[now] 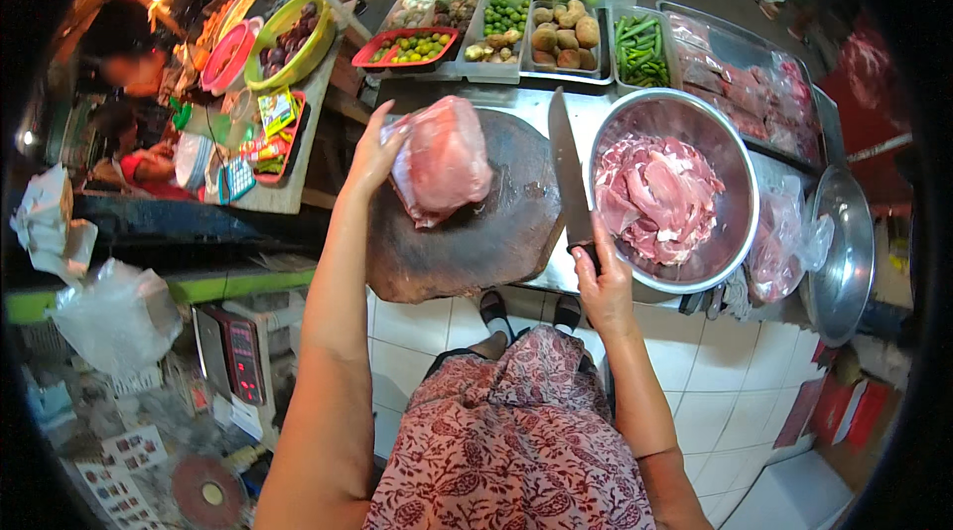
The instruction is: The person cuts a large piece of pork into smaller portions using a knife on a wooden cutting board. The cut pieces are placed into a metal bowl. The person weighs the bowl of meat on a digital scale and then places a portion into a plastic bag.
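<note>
A large chunk of raw meat, pink with pale fat on its side, is at the left of a round, worn wooden chopping board. My left hand grips its left side, thumb and fingers closed on it. My right hand holds a large kitchen knife by its dark handle, blade pointing away from me over the board's right edge. Just right of the knife stands a steel bowl with sliced raw meat in it.
Trays of limes, root vegetables and green chillies line the far side. Packed meat fills a metal tray at far right, above plastic bags and a metal pan. A digital scale sits lower left.
</note>
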Action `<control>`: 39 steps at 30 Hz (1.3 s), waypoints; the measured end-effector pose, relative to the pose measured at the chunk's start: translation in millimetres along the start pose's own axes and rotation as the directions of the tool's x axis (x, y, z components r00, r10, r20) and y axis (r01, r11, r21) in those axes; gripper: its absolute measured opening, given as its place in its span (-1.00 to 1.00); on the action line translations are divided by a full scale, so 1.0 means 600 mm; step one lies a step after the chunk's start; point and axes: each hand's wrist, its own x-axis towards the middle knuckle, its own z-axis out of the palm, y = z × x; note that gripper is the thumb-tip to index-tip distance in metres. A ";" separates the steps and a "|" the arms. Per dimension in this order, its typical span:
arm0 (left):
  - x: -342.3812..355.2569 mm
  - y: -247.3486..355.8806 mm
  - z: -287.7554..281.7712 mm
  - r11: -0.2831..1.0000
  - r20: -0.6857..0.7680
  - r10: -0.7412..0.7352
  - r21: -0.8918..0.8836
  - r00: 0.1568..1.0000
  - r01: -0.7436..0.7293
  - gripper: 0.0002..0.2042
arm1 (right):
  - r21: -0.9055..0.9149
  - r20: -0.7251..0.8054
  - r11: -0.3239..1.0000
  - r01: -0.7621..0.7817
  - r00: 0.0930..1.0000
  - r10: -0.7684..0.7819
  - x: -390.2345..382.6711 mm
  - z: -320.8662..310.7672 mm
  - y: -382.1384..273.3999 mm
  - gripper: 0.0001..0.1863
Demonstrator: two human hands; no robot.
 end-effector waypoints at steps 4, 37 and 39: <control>-0.016 -0.081 -0.033 0.967 -0.078 -0.076 -0.248 0.994 0.054 -0.49 | 0.048 -0.001 0.999 -0.016 1.000 0.016 -0.002 0.047 -0.006 -0.35; -0.103 -0.108 -0.018 0.862 -0.250 0.011 -0.488 0.968 -0.136 -0.58 | -0.020 0.086 0.999 0.029 0.996 -0.027 0.249 0.310 -0.048 -0.55; -0.113 -0.118 -0.018 0.815 -0.267 -0.013 -0.561 0.964 -0.145 -0.55 | 0.045 0.054 0.996 0.078 0.995 -0.080 0.248 0.321 -0.060 -0.55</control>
